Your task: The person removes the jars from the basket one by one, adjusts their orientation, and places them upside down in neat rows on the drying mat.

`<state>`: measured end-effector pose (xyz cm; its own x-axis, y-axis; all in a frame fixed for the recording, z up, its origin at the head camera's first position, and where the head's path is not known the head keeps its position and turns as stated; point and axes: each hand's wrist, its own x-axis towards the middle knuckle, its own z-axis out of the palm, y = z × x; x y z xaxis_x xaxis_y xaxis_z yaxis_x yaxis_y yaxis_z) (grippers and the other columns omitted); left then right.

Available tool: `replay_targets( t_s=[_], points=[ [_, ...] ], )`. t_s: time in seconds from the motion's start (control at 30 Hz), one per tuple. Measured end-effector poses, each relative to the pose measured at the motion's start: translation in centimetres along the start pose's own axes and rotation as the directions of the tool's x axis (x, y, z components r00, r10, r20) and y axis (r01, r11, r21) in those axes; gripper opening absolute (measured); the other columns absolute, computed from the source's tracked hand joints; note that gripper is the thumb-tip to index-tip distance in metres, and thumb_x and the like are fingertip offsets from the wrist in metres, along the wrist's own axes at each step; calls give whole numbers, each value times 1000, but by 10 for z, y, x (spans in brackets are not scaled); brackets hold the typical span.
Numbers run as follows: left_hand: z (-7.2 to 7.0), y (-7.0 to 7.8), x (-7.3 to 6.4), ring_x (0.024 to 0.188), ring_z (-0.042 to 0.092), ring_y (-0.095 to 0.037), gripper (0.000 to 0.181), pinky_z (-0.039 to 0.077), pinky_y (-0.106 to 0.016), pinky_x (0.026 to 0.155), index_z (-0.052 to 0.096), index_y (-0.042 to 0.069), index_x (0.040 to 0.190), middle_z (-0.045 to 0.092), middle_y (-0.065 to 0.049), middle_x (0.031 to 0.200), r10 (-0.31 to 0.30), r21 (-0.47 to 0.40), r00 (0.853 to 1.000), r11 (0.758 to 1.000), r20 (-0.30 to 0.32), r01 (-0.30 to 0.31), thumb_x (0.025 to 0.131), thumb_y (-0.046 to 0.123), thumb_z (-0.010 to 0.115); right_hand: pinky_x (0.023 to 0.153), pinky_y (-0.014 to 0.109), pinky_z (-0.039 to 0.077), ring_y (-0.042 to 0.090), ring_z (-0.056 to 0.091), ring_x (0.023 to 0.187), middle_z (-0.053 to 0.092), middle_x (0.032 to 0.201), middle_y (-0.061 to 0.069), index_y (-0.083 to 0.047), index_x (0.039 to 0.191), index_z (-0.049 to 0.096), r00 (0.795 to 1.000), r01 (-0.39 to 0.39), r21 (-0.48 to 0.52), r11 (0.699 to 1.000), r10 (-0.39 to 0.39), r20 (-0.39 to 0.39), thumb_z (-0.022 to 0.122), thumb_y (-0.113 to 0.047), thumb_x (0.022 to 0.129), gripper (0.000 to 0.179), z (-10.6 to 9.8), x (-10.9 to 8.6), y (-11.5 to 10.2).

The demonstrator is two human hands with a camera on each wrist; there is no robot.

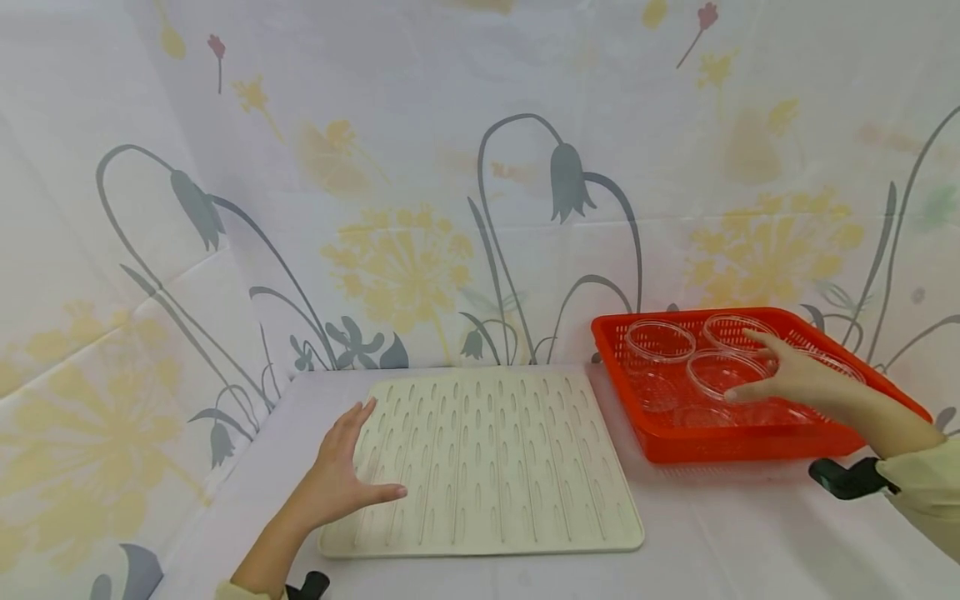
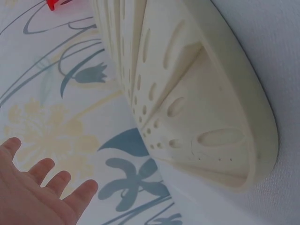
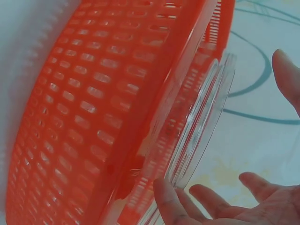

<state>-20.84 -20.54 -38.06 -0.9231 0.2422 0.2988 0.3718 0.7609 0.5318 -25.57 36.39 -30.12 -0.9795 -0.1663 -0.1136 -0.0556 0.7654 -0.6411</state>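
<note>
My right hand [image 1: 795, 379] hovers over a red plastic basket [image 1: 750, 446] at the right, its thumb and fingers spread apart. Clear round petri dishes [image 1: 660, 340] are stacked inside that basket. In the right wrist view, the fingers are close to the edge of a clear dish [image 3: 199, 136]; whether they touch it I cannot tell. Over the left side of a cream slotted tray [image 1: 480, 467] hangs my left hand [image 1: 341, 471], with thumb and fingers wide apart and nothing held. The left wrist view shows its fingers apart from the tray's rim [image 2: 265, 140].
Both the basket and the tray lie on a white cloth-covered table [image 1: 720, 533]. Behind them rises a flower-patterned curtain [image 1: 420, 167], close to their back edges. The basket's raised rim [image 1: 626, 392] stands just right of the tray.
</note>
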Motion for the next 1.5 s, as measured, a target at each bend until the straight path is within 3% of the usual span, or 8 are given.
replay_targets(
  t_s=[0.27,0.43,0.73,0.83,1.1,1.5],
  points=[
    [0,2,1,133,13,-45,115,28,-71,90,16,15,149,16,-22,148,13,-21,1000,1000,-1,-13,61,50,82,82,65,40,58,20,115,12,137,41,9,143,-3,995,-43,17,999,41,93,71,-37,80,107,-2,8,0],
    [1,3,1,133,13,-44,115,28,-71,91,17,15,149,16,-21,148,13,-33,1000,999,1,-13,61,50,82,84,61,42,56,25,113,15,135,41,12,142,-1,985,-58,16,998,55,162,74,-33,78,108,-1,13,0],
    [3,4,2,133,13,-43,114,28,-70,91,18,15,149,16,-21,148,7,-52,1000,999,5,-7,61,48,83,83,52,47,53,29,114,19,134,40,5,145,6,974,-48,52,998,35,223,79,-27,73,107,5,23,-12],
    [3,3,2,133,13,-43,114,28,-70,91,18,15,149,16,-20,148,9,-55,1000,998,8,-8,61,48,83,81,50,48,51,31,112,17,134,39,4,145,7,973,-48,41,998,37,229,79,-27,73,107,10,26,-18],
    [5,4,4,134,13,-41,113,28,-69,92,17,20,149,16,-16,149,14,-82,1000,997,8,-13,62,49,82,81,54,48,52,27,116,4,141,35,0,144,10,974,-35,152,988,0,227,77,-22,76,97,21,30,-31],
    [9,15,13,135,14,-38,113,26,-67,96,17,18,149,17,-13,150,35,-129,999,991,9,-33,62,47,83,82,55,47,52,26,116,12,139,34,0,142,11,980,-28,186,982,-9,198,79,-23,74,99,28,30,-37]
  ],
)
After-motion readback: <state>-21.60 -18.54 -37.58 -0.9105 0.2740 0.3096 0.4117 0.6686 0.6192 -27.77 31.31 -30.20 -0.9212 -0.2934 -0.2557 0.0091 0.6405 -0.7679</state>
